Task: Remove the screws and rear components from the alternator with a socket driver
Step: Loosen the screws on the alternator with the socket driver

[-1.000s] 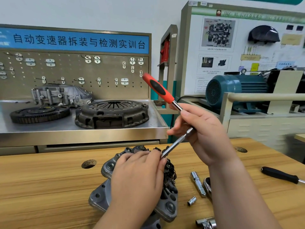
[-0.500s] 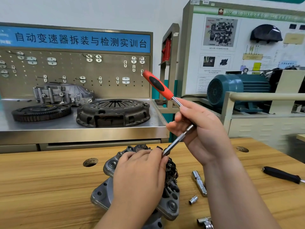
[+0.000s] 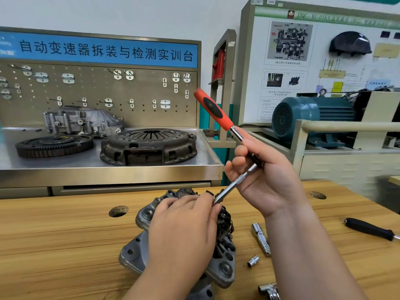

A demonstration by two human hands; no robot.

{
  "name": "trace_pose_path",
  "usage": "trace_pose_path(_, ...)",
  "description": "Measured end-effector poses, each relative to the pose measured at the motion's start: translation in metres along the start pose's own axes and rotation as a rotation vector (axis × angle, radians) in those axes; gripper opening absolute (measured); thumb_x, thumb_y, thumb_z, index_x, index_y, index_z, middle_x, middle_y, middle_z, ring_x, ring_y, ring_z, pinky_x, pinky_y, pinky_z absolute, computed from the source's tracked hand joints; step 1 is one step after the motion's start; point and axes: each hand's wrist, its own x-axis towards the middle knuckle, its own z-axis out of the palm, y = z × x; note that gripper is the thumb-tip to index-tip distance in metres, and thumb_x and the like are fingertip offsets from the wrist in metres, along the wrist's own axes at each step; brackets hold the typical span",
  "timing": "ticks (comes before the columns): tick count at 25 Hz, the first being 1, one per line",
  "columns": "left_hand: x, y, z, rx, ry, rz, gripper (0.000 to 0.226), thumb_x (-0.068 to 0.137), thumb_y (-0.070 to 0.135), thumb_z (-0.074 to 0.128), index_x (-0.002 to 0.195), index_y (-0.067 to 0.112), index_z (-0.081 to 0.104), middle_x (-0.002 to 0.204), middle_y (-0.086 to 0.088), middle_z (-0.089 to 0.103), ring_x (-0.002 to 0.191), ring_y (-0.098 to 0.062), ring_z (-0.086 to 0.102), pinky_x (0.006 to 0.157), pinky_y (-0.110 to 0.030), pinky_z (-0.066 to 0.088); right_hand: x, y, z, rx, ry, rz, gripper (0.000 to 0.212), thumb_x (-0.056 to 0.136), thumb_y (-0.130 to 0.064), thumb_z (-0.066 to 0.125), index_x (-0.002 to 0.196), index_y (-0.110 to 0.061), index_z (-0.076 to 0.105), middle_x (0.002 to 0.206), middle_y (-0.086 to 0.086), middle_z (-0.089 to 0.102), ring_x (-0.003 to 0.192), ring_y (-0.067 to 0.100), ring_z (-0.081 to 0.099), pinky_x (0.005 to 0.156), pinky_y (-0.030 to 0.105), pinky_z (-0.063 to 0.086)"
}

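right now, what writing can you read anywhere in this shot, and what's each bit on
"自动变速器拆装与检测实训台": white characters on the blue banner above the pegboard.
"JDQC-BS-018", as far as it can be read: start of the green header on the display board; the characters after it are blurred.
Captions and small print on that board's diagrams: too small to read.
Socket driver, alternator: no writing visible.

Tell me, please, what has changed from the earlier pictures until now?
Almost nothing visibly changed. The right grip holds the socket driver by its shaft at the same tilt, tip at the rear of the alternator. The left grip still holds the alternator. The small socket, extension bar and black-handled screwdriver lie on the bench as before. Only the camera shifted slightly.
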Motion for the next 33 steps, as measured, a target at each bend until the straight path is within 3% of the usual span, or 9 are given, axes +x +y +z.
trace_pose_path(3,0.0,0.0,-0.001,0.016,-0.004,0.01,0.032,0.091,0.034,0.033,0.068,0.025,0.053,0.055,0.013,0.057,0.061,-0.009,0.06,0.064,-0.029,0.044,-0.003,0.001,0.002,-0.076,-0.024,-0.01,0.022,0.076,-0.011,0.06,0.088,-0.012,0.078,0.055,-0.003,0.058,0.045,0.009,0.057,0.055,0.025,0.054)
trace_pose_path(6,0.001,0.001,0.0,0.025,-0.001,0.001,0.031,0.09,0.033,0.034,0.064,0.025,0.05,0.052,0.013,0.055,0.057,-0.01,0.058,0.064,-0.029,0.045,0.002,0.006,0.004,-0.191,0.264,-0.061,0.014,0.093,-0.007,0.056,0.099,-0.006,0.068,0.056,0.0,0.063,0.046,0.013,0.062,0.049,0.025,0.054)
trace_pose_path(8,0.0,0.001,0.0,0.017,-0.003,-0.003,0.03,0.089,0.033,0.035,0.064,0.025,0.049,0.052,0.012,0.054,0.056,-0.01,0.057,0.064,-0.029,0.045,0.003,0.009,0.005,-0.193,0.337,-0.063,0.013,0.096,-0.01,0.055,0.101,-0.005,0.066,0.058,0.001,0.065,0.049,0.014,0.065,0.049,0.025,0.055)
trace_pose_path(15,0.0,0.0,0.0,0.008,-0.036,-0.003,0.033,0.092,0.036,0.031,0.076,0.026,0.059,0.06,0.014,0.061,0.067,-0.008,0.063,0.067,-0.029,0.044,-0.002,-0.001,-0.003,-0.036,-0.072,0.039,0.025,0.074,-0.009,0.057,0.082,-0.015,0.08,0.059,-0.002,0.062,0.046,0.009,0.06,0.056,0.024,0.054)
trace_pose_path(17,0.0,0.0,0.0,0.014,-0.045,0.01,0.035,0.092,0.036,0.031,0.081,0.027,0.062,0.063,0.014,0.064,0.073,-0.008,0.065,0.069,-0.03,0.045,-0.002,-0.001,-0.009,0.009,-0.13,0.062,0.027,0.071,-0.011,0.056,0.083,-0.017,0.08,0.057,-0.003,0.061,0.046,0.009,0.06,0.058,0.025,0.055)
trace_pose_path(20,0.0,-0.001,0.0,0.02,-0.024,0.024,0.032,0.091,0.034,0.033,0.07,0.025,0.055,0.057,0.013,0.06,0.067,-0.01,0.064,0.068,-0.03,0.045,-0.003,-0.001,-0.01,0.034,-0.108,0.068,0.026,0.072,-0.01,0.057,0.083,-0.015,0.08,0.058,-0.002,0.063,0.047,0.01,0.061,0.059,0.027,0.056)
trace_pose_path(22,0.001,0.001,0.001,0.021,-0.015,0.008,0.031,0.09,0.034,0.034,0.066,0.025,0.05,0.055,0.013,0.058,0.062,-0.01,0.061,0.067,-0.029,0.044,-0.001,0.001,-0.005,-0.073,0.016,0.02,0.02,0.08,-0.008,0.059,0.086,-0.012,0.078,0.063,0.001,0.069,0.049,0.013,0.064,0.055,0.027,0.056)
trace_pose_path(26,0.0,0.001,0.001,0.019,-0.007,-0.003,0.03,0.09,0.035,0.035,0.065,0.026,0.051,0.055,0.012,0.057,0.06,-0.01,0.06,0.066,-0.029,0.044,0.001,0.009,-0.001,-0.556,0.252,-0.191,0.015,0.097,-0.014,0.051,0.095,-0.017,0.066,0.069,0.003,0.073,0.054,0.016,0.068,0.055,0.028,0.056)
trace_pose_path(33,0.0,0.001,0.001,0.029,-0.013,0.019,0.03,0.092,0.036,0.033,0.069,0.025,0.049,0.055,0.012,0.057,0.062,-0.011,0.061,0.066,-0.03,0.044,-0.006,-0.002,-0.004,-0.255,-0.327,-0.098,0.026,0.08,-0.015,0.059,0.097,-0.016,0.078,0.069,0.001,0.07,0.061,0.017,0.07,0.067,0.032,0.058)
